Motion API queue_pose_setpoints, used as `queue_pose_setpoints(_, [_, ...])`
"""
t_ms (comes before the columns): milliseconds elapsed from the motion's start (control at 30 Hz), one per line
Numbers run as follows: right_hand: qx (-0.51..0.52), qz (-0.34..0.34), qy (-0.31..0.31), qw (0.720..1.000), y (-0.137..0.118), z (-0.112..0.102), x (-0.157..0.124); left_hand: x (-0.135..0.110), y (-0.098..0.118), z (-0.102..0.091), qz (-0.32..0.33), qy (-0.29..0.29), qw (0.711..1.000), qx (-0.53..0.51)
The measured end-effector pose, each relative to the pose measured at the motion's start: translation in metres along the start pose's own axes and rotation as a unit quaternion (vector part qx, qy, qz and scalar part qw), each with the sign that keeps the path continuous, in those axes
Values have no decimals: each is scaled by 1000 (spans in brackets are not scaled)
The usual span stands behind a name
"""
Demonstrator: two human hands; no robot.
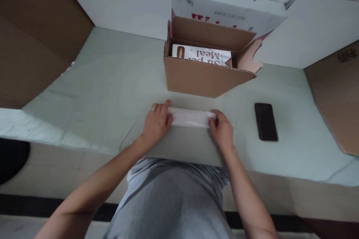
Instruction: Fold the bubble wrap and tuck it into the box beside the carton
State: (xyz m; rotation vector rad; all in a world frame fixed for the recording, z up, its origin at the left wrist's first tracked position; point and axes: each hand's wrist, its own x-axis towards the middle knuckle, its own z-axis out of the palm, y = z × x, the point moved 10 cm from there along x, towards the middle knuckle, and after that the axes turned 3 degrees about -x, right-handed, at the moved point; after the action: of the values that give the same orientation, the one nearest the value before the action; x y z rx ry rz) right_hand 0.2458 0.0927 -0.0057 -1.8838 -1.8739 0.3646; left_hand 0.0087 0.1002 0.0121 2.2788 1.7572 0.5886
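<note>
A flat white bundle that looks like bubble wrap lies on the pale green table cover near the front edge. At its left end, my left hand has its fingers closed against the wrap, with a ring on one finger. On the opposite end, my right hand pinches the wrap between thumb and fingers. What the bundle contains, if anything, is hidden. Just beyond it stands an open brown cardboard box, its flaps up. Inside sits a white carton with "Super Meal" printed upside down to me.
A dark phone lies to the right on the table cover. Large brown cartons stand at the left and right. White boxes line the back, one with red print right behind the open box.
</note>
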Motion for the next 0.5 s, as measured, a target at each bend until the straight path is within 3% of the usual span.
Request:
queue_pose_setpoints(100, [-5,16,-29,999,0,1,5,-10,38,-3,110,9,994,-17])
queue_pose_setpoints(200, [2,44,-85,995,-1,6,1,-24,68,20,171,-57,983,-23])
queue_pose_setpoints(333, [53,39,-161,985,-9,10,-22,-28,75,44,166,-98,981,-2])
queue_pose_setpoints(400, [89,14,-151,985,-12,1,-34,-28,72,46,181,-101,978,-10])
queue_pose_setpoints(500, [103,-78,-102,986,-19,-18,-48,-29,67,40,226,-98,967,-66])
